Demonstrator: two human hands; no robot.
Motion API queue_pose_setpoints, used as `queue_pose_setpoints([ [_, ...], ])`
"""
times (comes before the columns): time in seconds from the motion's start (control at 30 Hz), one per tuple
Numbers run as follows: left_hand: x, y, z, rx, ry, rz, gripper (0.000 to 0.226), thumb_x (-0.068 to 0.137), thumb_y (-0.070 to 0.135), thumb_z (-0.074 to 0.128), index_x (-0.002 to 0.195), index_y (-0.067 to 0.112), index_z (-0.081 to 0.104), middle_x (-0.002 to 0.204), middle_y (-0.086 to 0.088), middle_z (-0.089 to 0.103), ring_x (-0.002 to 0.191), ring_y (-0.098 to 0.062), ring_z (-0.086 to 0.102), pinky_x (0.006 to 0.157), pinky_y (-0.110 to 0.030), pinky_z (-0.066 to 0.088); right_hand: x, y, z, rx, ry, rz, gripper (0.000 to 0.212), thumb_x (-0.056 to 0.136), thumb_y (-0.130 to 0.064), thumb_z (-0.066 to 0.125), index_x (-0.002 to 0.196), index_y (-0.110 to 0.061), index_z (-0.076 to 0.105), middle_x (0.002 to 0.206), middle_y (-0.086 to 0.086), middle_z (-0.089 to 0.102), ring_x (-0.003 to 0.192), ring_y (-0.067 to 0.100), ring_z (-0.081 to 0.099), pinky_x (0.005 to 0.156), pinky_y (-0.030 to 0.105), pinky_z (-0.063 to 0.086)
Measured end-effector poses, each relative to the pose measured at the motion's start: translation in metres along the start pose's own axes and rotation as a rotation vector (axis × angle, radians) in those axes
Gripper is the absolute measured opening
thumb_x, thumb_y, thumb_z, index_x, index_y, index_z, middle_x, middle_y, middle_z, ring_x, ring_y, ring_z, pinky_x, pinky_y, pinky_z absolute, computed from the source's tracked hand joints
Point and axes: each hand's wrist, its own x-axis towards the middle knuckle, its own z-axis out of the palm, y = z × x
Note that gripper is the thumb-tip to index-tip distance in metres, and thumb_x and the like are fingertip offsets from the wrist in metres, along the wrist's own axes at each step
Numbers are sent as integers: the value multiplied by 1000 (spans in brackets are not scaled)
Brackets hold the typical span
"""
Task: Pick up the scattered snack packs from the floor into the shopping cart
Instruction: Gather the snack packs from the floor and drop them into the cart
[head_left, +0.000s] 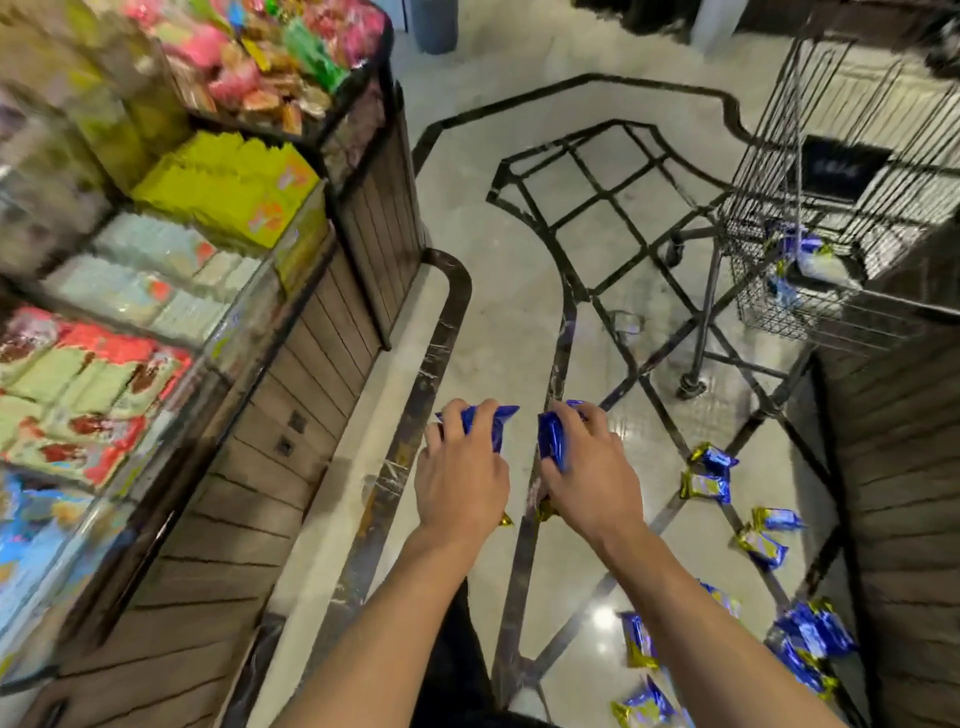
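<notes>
My left hand (460, 473) grips a blue and gold snack pack (496, 421), fingers curled over it. My right hand (584, 467) grips another blue snack pack (551, 439). Both hands are held out side by side above the floor in the middle of the view. The wire shopping cart (831, 171) stands at the upper right, with blue packs (802, 254) lying in its basket. Several more blue and gold packs lie on the floor at the lower right, such as a pair (709, 473), another pair (769, 535) and a pile (810, 644).
A shelf unit (218, 332) full of coloured snack packs runs along the left, with a wood-panelled base. A dark wood-panelled wall (904, 493) stands at the right. The glossy floor (509, 312) with dark inlay lines lies between them. The cart's wheel (691, 387) rests ahead.
</notes>
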Motion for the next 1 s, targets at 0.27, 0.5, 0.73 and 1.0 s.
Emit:
queue_pose_setpoints([
  [0.27, 202, 34, -21, 36, -59, 268, 62, 92, 28, 61, 144, 33, 27, 147, 0, 30, 124, -23, 40, 93, -33, 47, 166, -17, -44, -29, 96, 149, 70, 85, -30, 62, 148, -31, 32, 149, -1, 31, 125, 28, 46, 89, 39, 51],
  [0.5, 351, 91, -16, 21, -105, 369, 62, 92, 29, 59, 146, 31, 29, 146, -1, 31, 122, -24, 41, 93, -36, 50, 295, 2, -86, 53, 197, 292, 67, 85, -27, 62, 145, -30, 34, 146, 4, 35, 122, 31, 49, 93, 45, 51],
  [0.73, 484, 172, 8, 16, -132, 389, 59, 91, 26, 60, 144, 33, 34, 144, -1, 33, 120, -25, 42, 90, -38, 52, 434, 55, -130, 134, 233, 307, 66, 84, -27, 61, 145, -25, 36, 142, 7, 38, 121, 33, 51, 98, 46, 48],
  [1.0, 608, 278, 28, 6, -166, 480, 60, 92, 28, 60, 146, 33, 33, 145, 1, 32, 119, -21, 41, 87, -33, 48, 550, 117, -198, 152, 320, 389, 63, 85, -29, 60, 143, -29, 35, 141, 4, 37, 115, 33, 54, 89, 45, 52],
])
